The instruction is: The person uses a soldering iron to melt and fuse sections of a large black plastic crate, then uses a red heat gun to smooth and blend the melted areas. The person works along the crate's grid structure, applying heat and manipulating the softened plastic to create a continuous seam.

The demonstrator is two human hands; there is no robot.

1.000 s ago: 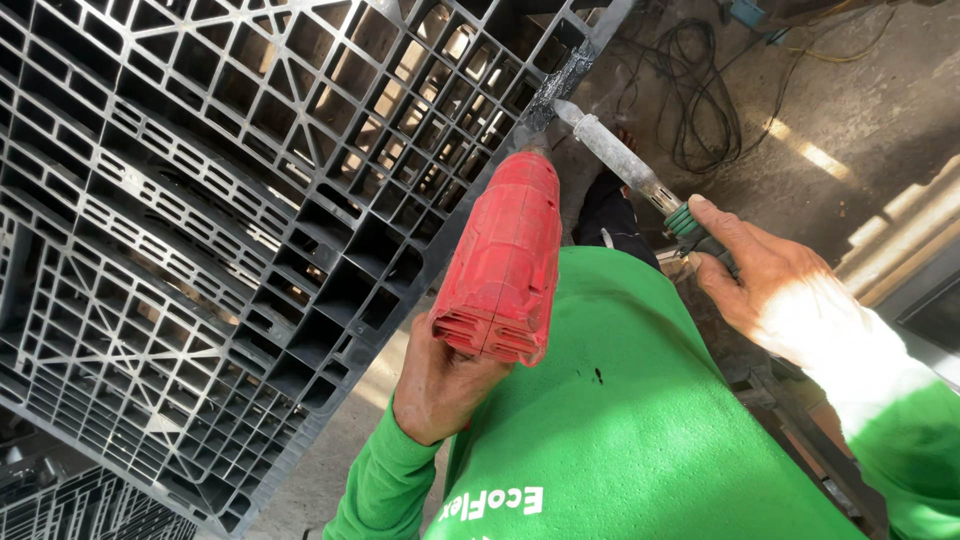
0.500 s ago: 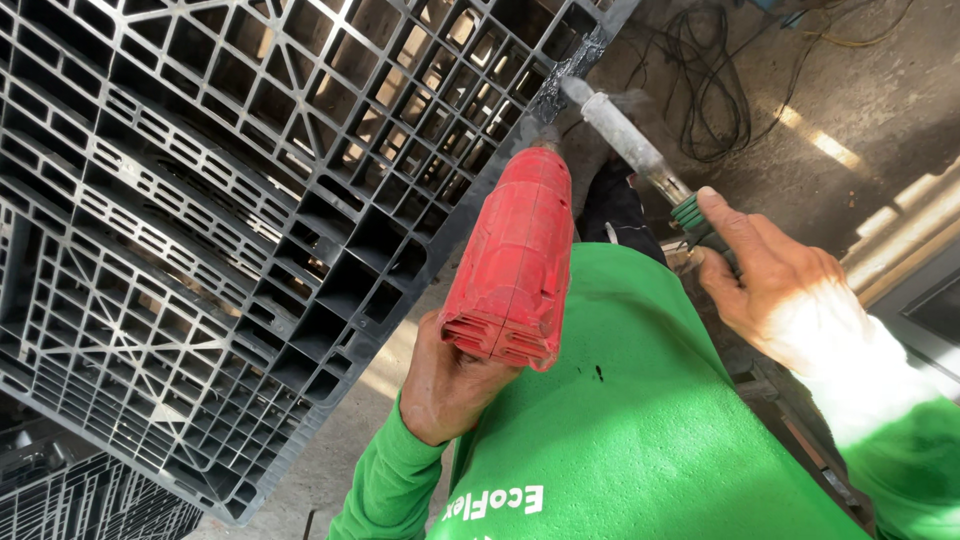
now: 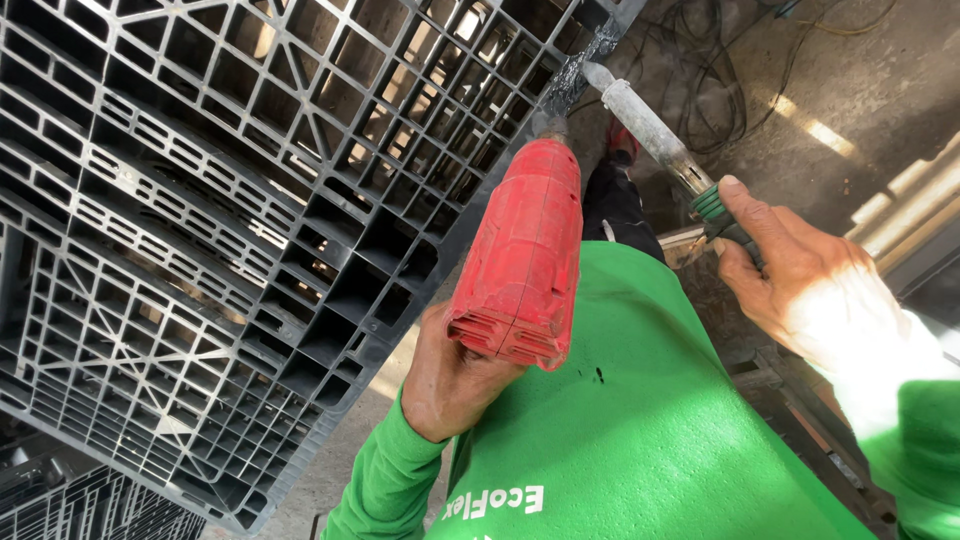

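Observation:
My left hand (image 3: 450,385) grips a red heat gun (image 3: 520,250) from below, its nozzle aimed up at the edge of a dark grey plastic pallet (image 3: 200,230). My right hand (image 3: 790,270) holds the green handle of a metal-tipped iron tool (image 3: 650,125), whose tip touches the same pallet edge close to the nozzle. The pallet stands tilted on its side and fills the left of the view. Green sleeves and a green shirt cover my arms and chest.
Black cables (image 3: 715,75) lie coiled on the concrete floor (image 3: 880,80) at the upper right. Another dark grid-like pallet (image 3: 70,505) shows at the lower left corner. A metal frame (image 3: 920,230) runs along the right edge.
The heat gun and the iron tool have stayed at the pallet edge. The view has shifted slightly and both hands sit a little lower in the picture.

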